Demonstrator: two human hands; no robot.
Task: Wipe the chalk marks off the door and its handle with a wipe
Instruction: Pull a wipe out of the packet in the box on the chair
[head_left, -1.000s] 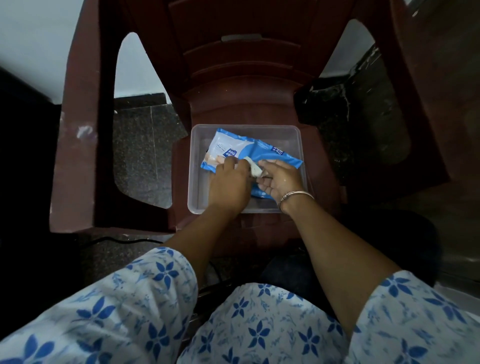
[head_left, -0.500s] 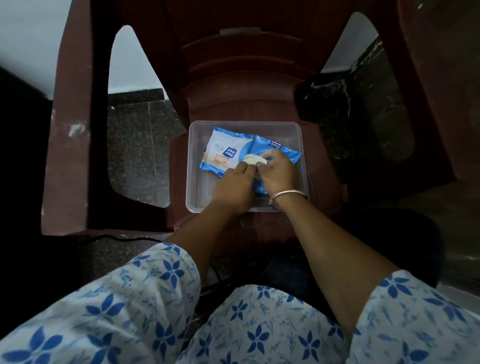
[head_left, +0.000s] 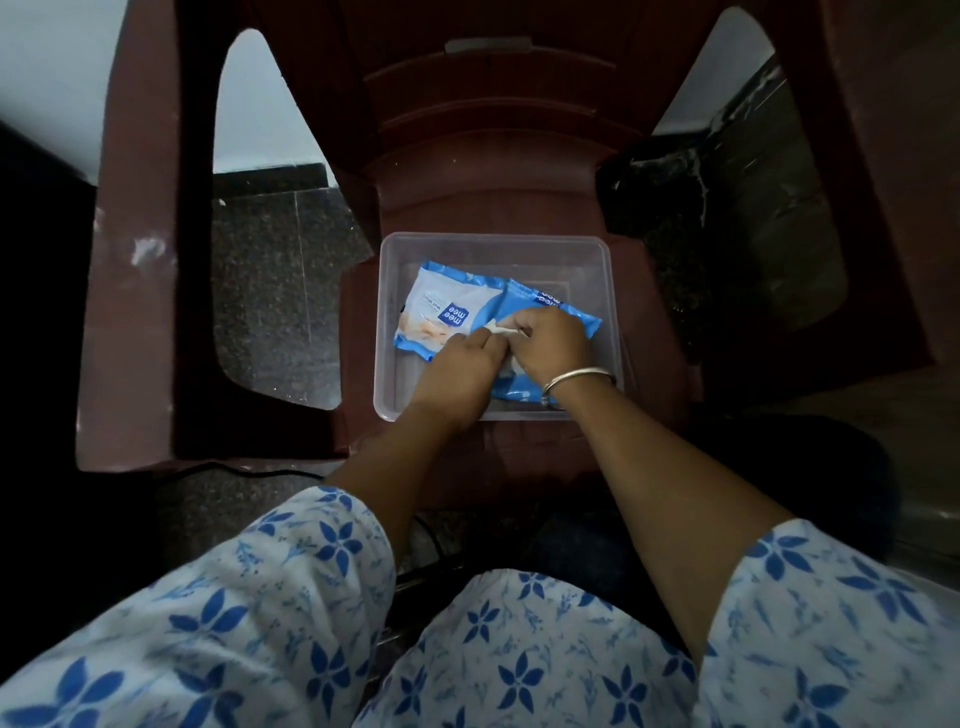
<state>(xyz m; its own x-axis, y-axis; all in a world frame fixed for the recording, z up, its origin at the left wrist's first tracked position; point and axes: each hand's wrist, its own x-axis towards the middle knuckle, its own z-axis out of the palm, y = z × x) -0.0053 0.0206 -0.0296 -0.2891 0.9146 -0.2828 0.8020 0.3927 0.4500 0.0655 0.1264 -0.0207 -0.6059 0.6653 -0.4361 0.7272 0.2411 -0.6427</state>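
A blue and white pack of wet wipes (head_left: 447, 312) lies in a clear plastic tub (head_left: 493, 247) on the seat of a maroon plastic chair (head_left: 483, 156). My left hand (head_left: 460, 371) rests curled on the pack's near side, its fingertips at the opening. My right hand (head_left: 550, 348), with a metal bangle at the wrist, pinches a white wipe (head_left: 498, 328) that sticks out of the pack between the two hands. No door or handle is in view.
The chair's armrests (head_left: 135, 260) rise on both sides of the tub. Dark speckled floor (head_left: 275, 291) shows through the left arm gap, a pale wall (head_left: 47, 67) behind it. My blue-flowered sleeves (head_left: 260, 623) fill the bottom of the view.
My hands have drawn close together over the pack's opening. The right hand turned from palm-up to knuckles-up and now pinches the wipe.
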